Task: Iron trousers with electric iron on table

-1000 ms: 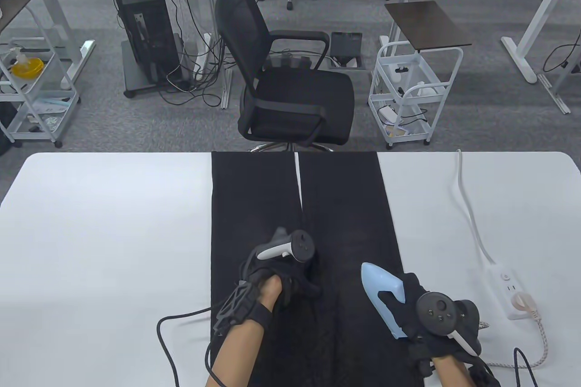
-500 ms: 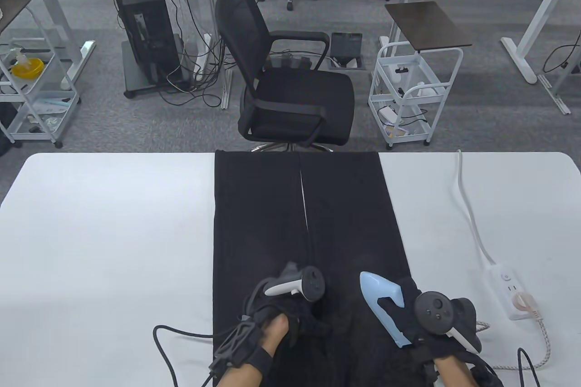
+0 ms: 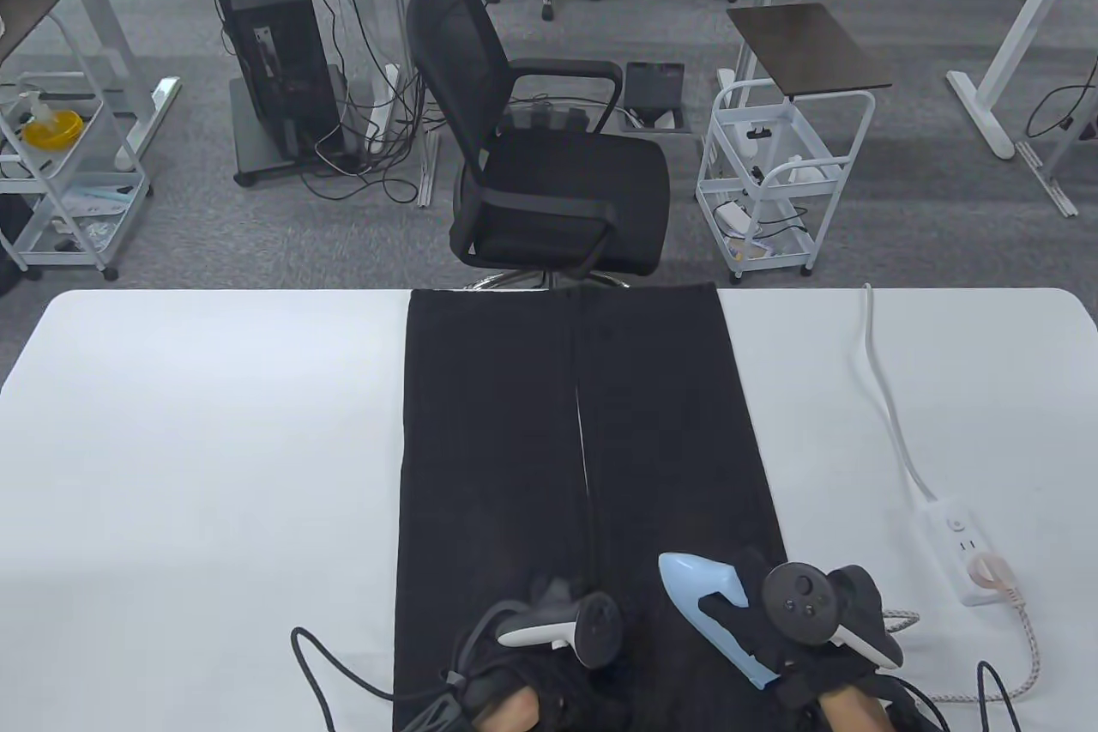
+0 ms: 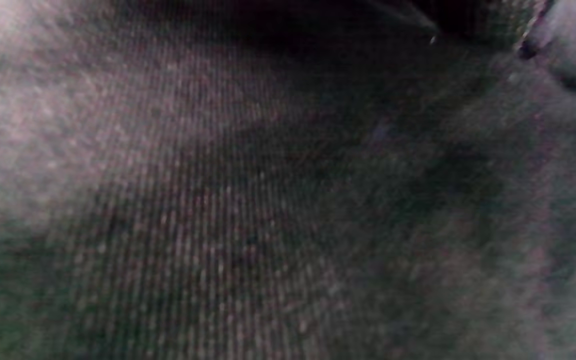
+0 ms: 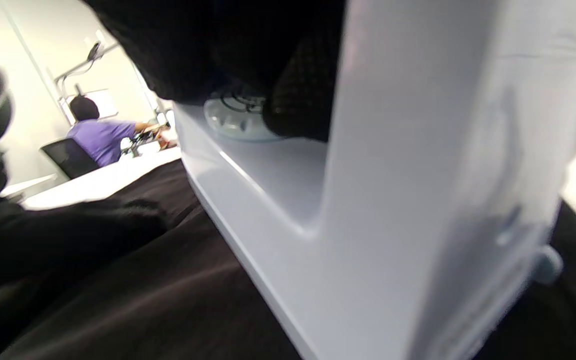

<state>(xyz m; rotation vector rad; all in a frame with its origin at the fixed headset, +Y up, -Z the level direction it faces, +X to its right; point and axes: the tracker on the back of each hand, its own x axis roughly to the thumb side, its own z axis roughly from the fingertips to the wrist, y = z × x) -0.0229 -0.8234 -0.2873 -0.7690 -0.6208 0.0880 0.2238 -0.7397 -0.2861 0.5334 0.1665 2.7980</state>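
Black trousers (image 3: pixel 515 423) lie lengthwise down the middle of the white table (image 3: pixel 214 440), legs side by side and reaching the far edge. My right hand (image 3: pixel 763 629) grips the handle of the light blue iron (image 3: pixel 695 595), which sits on the right leg near the front edge, nose pointing away and left. In the right wrist view, gloved fingers (image 5: pixel 293 75) wrap the iron (image 5: pixel 393 175) above the dark cloth (image 5: pixel 143 300). My left hand (image 3: pixel 558 680) is at the bottom edge on the left leg, fingers mostly hidden under its tracker and bunched into the cloth. The left wrist view shows only blurred fabric (image 4: pixel 218 200).
A white power strip (image 3: pixel 965 552) with a plug lies at the right, a white cable (image 3: pixel 888 414) running to the far edge. The iron's braided cord (image 3: pixel 1029 663) loops near the front right. A black office chair (image 3: pixel 549 166) stands beyond the table.
Both hands have drawn back toward the front edge. The trousers slid with them, so the gap between the legs now sits closer to me. The iron moved slightly left and nearer.
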